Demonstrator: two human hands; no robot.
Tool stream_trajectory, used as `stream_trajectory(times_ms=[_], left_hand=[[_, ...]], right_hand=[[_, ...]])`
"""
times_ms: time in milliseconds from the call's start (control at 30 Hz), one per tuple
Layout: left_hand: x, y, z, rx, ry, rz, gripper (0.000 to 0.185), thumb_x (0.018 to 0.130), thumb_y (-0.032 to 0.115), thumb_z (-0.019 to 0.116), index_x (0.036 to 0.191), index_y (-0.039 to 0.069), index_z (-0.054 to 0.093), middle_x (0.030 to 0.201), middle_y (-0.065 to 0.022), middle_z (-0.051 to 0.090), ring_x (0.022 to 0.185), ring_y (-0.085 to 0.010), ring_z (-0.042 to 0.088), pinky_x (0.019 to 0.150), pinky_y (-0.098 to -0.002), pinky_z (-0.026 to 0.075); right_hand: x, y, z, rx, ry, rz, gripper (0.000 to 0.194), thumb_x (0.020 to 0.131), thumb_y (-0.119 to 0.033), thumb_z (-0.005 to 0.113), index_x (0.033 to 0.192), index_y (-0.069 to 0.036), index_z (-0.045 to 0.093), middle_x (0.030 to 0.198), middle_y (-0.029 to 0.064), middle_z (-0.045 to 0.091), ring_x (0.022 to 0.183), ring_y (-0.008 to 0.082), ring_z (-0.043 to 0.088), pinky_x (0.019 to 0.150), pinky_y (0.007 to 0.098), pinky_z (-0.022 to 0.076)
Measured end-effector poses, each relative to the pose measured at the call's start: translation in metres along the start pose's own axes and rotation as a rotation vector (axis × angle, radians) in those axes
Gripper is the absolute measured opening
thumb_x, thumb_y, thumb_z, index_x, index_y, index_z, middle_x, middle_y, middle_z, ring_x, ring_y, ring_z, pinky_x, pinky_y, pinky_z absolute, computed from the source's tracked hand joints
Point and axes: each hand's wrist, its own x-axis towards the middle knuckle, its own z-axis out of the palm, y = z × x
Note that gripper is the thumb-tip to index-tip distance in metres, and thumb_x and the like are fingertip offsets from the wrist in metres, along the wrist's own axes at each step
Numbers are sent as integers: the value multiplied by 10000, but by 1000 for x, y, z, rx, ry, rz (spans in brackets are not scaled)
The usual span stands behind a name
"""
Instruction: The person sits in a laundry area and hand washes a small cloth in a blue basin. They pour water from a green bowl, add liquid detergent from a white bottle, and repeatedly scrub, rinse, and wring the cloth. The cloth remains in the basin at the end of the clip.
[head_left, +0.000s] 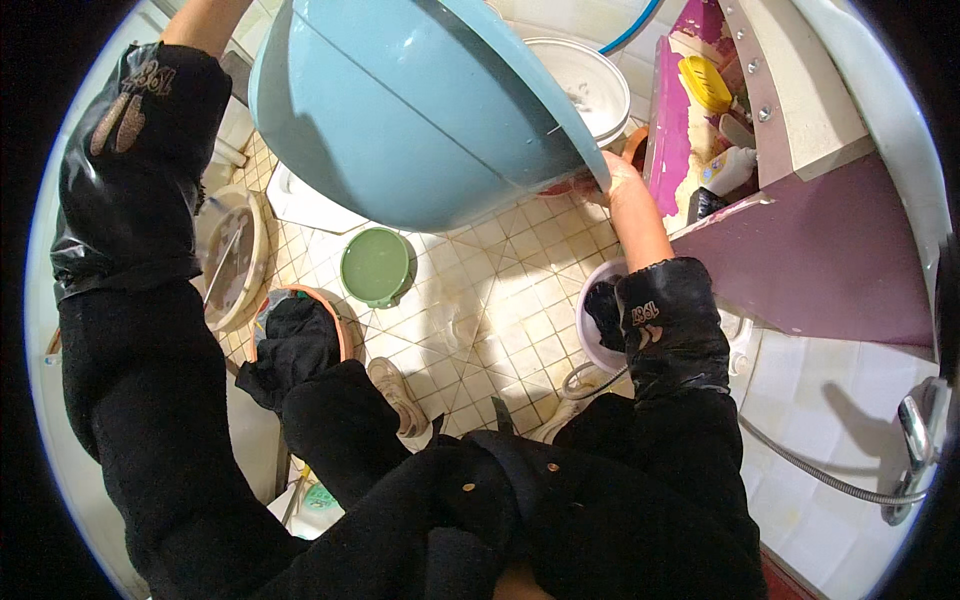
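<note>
A large light-blue plastic tub (405, 112) is held up in the air at the top of the view, its smooth outer side towards me. My right hand (613, 178) grips the tub's rim at its lower right, with the fingers hidden behind it. My left arm reaches up past the tub's left side; that hand is out of view beyond the top edge. On the tiled floor below lies a round green plastic lid or basin (376, 266). A white oval basin (592, 86) shows behind the tub's right edge.
An orange basin (346, 330) holds dark cloth (296, 337); a cream basin (259, 225) stands left. A pale purple basin (589, 322) with dark cloth is by my right forearm. Right are a purple counter panel (832, 247), yellow soap dish (705, 84), white bottle (727, 171) and metal shower hose (817, 476).
</note>
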Motion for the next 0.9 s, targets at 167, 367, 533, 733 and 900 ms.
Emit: stream_trajectory(times_ms=[167,367,533,733,900], left_hand=[[80,20,-10,37,-284,-43,75,727,-18,511,759,-72,553,773,-148,515,705,-240,515,629,-335,457],[17,26,58,33,-230,81,70,739,-2,510,752,-63,543,774,-144,516,702,-229,511,622,-326,455],[-39,51,65,90,-90,7,86,746,17,519,777,-61,539,788,-142,522,716,-230,523,636,-330,464],[-56,35,-46,340,-121,-81,270,774,169,572,944,-41,554,824,-164,585,726,-218,580,686,-331,503],[-147,-44,-117,458,-32,-284,347,801,273,596,1031,14,576,872,-157,608,742,-204,595,674,-342,513]], right_hand=[[84,12,-32,46,-111,-26,262,879,-147,474,1025,58,546,899,202,632,590,193,625,293,168,389],[113,24,-48,123,-199,-35,322,892,-154,453,1110,80,489,1029,236,586,830,289,628,551,333,526],[104,40,-29,218,-212,-20,406,886,-165,470,1222,56,410,1172,227,513,1024,336,541,902,526,420],[67,80,-13,170,-2,-228,432,794,-130,628,1144,75,480,1080,226,565,897,329,595,776,473,502],[21,99,-29,54,233,-618,305,727,1,633,1011,77,551,980,171,607,819,257,606,731,365,488]])
